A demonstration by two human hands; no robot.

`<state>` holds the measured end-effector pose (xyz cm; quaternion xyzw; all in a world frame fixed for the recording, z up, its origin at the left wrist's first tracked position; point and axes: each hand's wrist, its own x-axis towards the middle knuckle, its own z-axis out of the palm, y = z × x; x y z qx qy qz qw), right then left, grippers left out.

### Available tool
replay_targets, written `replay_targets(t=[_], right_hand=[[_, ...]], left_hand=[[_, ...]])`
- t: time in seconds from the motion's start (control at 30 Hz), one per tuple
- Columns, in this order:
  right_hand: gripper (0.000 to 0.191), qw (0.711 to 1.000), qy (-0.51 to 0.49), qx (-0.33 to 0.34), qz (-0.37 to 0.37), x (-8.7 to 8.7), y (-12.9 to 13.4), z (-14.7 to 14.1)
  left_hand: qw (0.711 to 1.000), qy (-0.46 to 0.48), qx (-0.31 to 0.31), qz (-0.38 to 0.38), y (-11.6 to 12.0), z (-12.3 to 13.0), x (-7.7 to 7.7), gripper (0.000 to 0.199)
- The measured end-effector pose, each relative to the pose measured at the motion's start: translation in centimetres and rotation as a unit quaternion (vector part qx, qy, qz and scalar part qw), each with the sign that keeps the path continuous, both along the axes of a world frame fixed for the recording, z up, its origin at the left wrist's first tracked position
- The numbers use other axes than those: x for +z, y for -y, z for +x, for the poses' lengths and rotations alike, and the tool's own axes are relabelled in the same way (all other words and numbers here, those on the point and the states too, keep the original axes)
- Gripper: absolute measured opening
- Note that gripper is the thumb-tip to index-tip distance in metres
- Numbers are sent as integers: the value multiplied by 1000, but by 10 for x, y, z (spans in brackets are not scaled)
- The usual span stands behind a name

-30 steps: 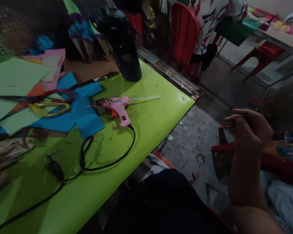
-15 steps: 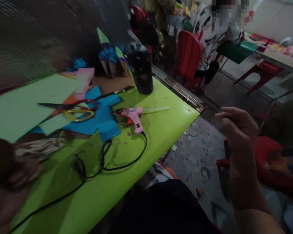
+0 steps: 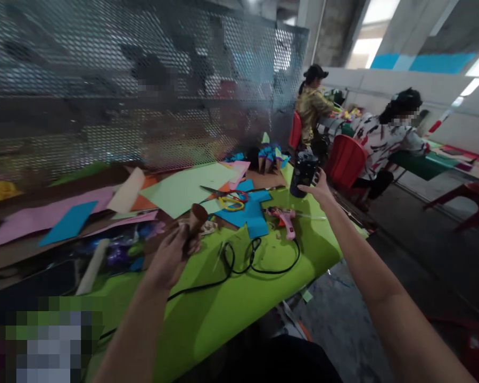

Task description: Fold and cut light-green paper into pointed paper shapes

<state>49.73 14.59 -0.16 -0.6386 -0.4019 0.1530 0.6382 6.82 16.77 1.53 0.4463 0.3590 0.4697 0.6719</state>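
Observation:
My left hand is closed around a small brown cone, its wide end up, above the green-covered table. At the far right of the table my right hand is at a dark tumbler, thumb across its front and fingers at its right side. The tumbler stands upright, or nearly so. Between my hands lie a pink glue gun with a clear glue stick at its back and a black cord, and scissors with red and yellow handles on blue sheet pieces.
Behind the scissors are a pale green sheet and small decorated cones. Pink strips and a blue strip lie left. A metal mesh borders the table. Two people sit beyond, by a red chair.
My right hand has moved from beyond the table's right edge to the tumbler. The view has lifted and widened, bringing my left hand with the cone fully into sight.

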Motion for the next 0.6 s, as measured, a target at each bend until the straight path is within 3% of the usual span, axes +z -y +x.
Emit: replay_targets(t=[0.13, 0.33, 0.5, 0.6], right_hand=[[112, 998, -45, -39, 10, 5, -20, -9], [81, 997, -42, -55, 15, 21, -25, -20], [76, 997, -26, -44, 52, 43, -11, -46], [74, 995, -16, 14, 94, 60, 11, -75]], left_hand=[[999, 24, 28, -13, -1, -5, -1, 57], [997, 72, 4, 16, 1, -7, 2, 55], [996, 79, -8, 28, 1, -10, 1, 57], [997, 67, -21, 39, 1, -12, -1, 55]])
